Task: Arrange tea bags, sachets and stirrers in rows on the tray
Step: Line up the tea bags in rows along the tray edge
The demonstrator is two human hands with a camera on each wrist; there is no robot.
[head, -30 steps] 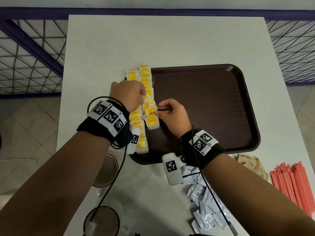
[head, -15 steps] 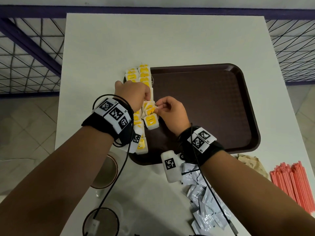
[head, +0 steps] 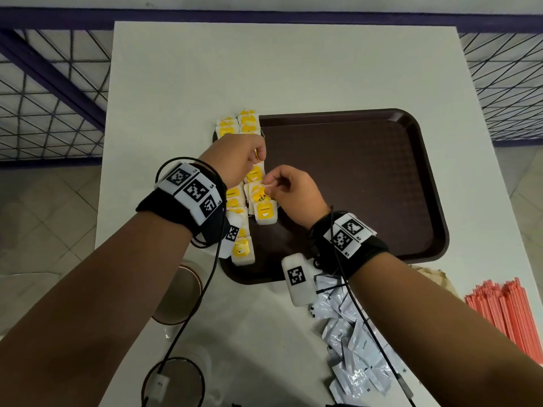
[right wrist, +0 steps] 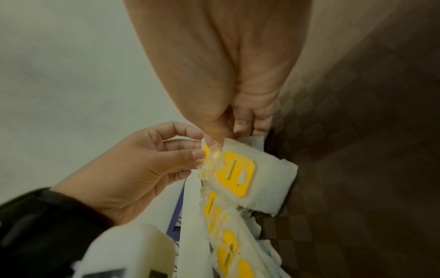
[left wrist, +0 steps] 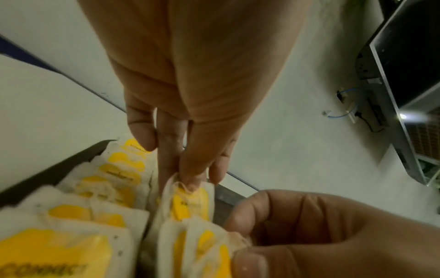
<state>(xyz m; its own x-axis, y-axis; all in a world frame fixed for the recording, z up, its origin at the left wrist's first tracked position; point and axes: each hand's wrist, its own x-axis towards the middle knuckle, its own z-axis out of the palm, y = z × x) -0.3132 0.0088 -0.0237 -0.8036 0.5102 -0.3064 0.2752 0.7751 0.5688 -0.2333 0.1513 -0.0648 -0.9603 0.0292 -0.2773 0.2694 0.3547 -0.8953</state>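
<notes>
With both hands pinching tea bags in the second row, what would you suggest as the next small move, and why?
Probably lay the tea bag pinched by the right hand flat into the second row, while the left hand steadies its neighbour. That row looks bunched and overlapping, and the rest of the tray lies bare.

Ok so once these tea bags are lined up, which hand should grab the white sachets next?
Probably the right hand. The white sachets lie off the tray, on the table just below the right wrist, while the left hand is busy at the tea bags along the tray's left edge.
</notes>
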